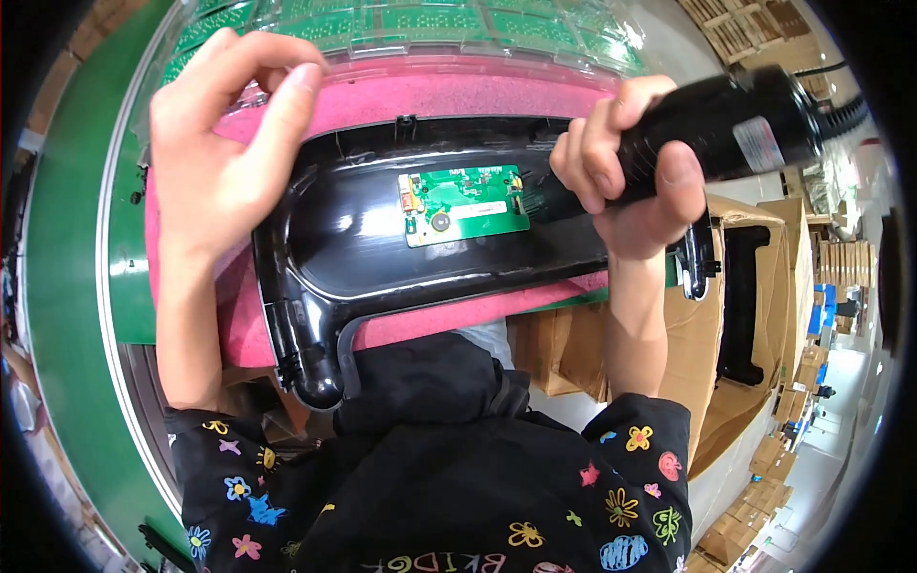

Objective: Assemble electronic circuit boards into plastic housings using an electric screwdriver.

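My right hand (630, 177) is wrapped round a black, thick-bodied corded electric screwdriver (735, 124), held nearly level over the right part of a black plastic housing (344, 258). The tool's working end is hard to make out against the dark plastic. Inside the housing lies a green circuit board (468, 224) with small parts and a round dark component, just left of the tool. My left hand (229, 134) is raised at the housing's upper left corner, fingers curled and thumb tip against the index finger. Anything between those tips is too small to see.
Under the housing is a pink foam mat (373, 95) on a green worktop (72, 239). Behind it, several green boards (430, 24) lie in clear plastic trays. An open cardboard box (702, 353) with another black housing (745, 306) stands at the right.
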{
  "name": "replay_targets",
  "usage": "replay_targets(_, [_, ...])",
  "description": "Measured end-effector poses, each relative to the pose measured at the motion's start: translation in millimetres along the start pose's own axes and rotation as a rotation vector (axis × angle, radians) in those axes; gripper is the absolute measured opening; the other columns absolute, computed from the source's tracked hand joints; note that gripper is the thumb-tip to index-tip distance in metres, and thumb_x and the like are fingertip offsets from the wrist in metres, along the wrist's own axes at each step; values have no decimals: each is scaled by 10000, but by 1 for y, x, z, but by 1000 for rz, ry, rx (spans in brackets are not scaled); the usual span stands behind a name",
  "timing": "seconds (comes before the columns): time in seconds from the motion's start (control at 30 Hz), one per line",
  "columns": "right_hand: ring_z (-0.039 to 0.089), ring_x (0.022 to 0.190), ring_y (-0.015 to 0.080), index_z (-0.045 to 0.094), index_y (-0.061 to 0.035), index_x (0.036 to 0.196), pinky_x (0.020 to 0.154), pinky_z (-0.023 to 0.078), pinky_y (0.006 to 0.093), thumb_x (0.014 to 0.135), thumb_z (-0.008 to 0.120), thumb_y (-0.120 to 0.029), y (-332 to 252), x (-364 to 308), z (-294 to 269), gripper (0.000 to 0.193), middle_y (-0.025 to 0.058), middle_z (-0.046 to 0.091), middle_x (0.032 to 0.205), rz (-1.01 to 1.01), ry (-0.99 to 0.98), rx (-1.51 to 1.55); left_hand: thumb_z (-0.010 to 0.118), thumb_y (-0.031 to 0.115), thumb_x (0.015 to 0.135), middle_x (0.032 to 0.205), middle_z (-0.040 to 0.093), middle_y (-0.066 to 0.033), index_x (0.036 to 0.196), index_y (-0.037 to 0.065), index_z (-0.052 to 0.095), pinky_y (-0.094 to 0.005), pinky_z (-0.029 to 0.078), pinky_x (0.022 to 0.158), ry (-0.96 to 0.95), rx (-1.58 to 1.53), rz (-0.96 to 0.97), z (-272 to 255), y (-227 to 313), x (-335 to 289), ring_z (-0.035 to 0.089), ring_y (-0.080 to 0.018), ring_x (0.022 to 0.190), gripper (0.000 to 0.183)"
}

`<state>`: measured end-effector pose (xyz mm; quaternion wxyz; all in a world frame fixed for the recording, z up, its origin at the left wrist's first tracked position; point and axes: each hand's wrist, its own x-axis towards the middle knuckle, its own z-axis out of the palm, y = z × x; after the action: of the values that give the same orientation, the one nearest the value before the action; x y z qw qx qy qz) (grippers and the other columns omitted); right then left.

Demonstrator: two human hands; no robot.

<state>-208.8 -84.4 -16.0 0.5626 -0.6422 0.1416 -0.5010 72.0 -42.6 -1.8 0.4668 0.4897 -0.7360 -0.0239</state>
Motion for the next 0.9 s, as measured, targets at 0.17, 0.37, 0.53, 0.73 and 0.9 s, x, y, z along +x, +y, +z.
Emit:
replay_targets(0.17, [353, 400, 94, 518, -66, 1076, 444, 313, 270, 919, 564, -453, 5, 3, 8, 420, -11, 432, 561, -15, 41, -73, 678, 57, 863, 836, 639, -93, 1050, -9, 661, -309, 467, 777, -268, 149, -201, -41, -11, -15, 587, -194, 821, 199])
replay_targets(0.37, [397, 427, 113, 514, -42, 1068, 444, 329, 282, 918, 575, -481, -1, 1, 1, 468, 12, 460, 572, -10, -9, -14, 690, -37, 766, 1155, 583, -157, 1224, -2, 578, -388, 449, 942, -521, 453, -391, -97, -31, -84, 580, -340, 1063, 473])
replay_targets(0.53, [436, 471, 141, 548, -20, 1052, 482, 395, 300, 920, 575, -293, 2, 15, -7, 305, 69, 502, 610, -123, 108, 205, 677, -97, 753, 1076, 599, -164, 1190, -20, 601, -365, 488, 859, -499, 438, -464, -99, -41, -98, 617, -330, 963, 450])
replay_targets(0.73, [438, 486, 132, 548, -20, 1066, 497, 384, 304, 938, 541, -326, 18, 15, -8, 332, 48, 489, 616, -99, 141, 86, 647, -78, 816, 871, 627, -166, 1034, -45, 634, -341, 501, 703, -395, 435, -473, -87, -64, -109, 634, -289, 760, 221])
replay_targets(0.9, [458, 479, 134, 555, 46, 1012, 448, 400, 282, 895, 586, -147, 24, 22, -7, 228, 77, 515, 614, -99, 50, 186, 630, -66, 833, 842, 615, -189, 946, -55, 592, -371, 486, 674, -384, 427, -472, -79, -65, -102, 618, -319, 716, 120])
